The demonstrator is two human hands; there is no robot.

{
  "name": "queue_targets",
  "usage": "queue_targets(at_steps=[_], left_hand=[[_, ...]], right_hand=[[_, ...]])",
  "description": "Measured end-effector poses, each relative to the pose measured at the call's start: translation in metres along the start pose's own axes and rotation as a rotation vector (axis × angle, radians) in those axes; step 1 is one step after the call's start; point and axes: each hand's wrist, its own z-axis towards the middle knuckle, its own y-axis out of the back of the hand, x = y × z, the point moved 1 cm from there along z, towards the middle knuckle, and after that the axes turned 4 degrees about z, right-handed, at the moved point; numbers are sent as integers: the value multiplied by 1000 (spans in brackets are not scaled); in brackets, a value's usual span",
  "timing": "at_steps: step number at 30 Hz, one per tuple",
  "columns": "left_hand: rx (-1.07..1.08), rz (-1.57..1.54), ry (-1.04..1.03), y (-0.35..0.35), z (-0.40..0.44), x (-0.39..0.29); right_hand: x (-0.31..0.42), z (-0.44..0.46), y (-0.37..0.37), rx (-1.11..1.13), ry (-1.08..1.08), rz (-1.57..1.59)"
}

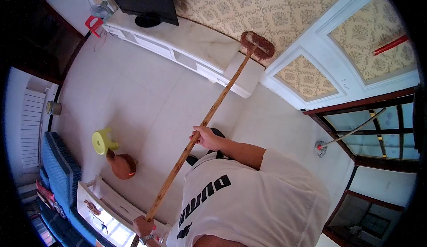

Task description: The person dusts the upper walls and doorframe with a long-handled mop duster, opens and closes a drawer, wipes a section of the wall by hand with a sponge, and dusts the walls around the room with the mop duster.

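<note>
A long wooden pole [220, 98] runs slantwise across the view, with a reddish-brown brush head [265, 46] at its far end. The brush head is against or close to the patterned wallpaper, above the end of the white TV cabinet [195, 44]. My right hand [204, 136] is closed around the middle of the pole. Lower down, my left hand [143, 226], with a watch at the wrist, grips the pole near its bottom end.
A black television [142, 0] stands on the cabinet. On the floor are a yellow-green stool [101, 141] and a brown rounded object [122, 166]. A mop [320, 148] leans by the glass door at right. A blue sofa [60, 169] and white table [95, 207] are at lower left.
</note>
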Motion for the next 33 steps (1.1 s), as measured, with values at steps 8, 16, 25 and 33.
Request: queue_targets(at_steps=[8,16,25,33], left_hand=[[16,2,21,-10,-1,10],[3,13,-43,-3,-3,5],[57,28,-44,-24,8,78],[-163,-4,-158,-40,23,85]], right_hand=[[2,-7,-12,-52,-2,-53],[1,-11,-11,-21,-33,-73],[-16,-42,-32,195,-198,-100],[-18,-59,-32,154,-186,-53]])
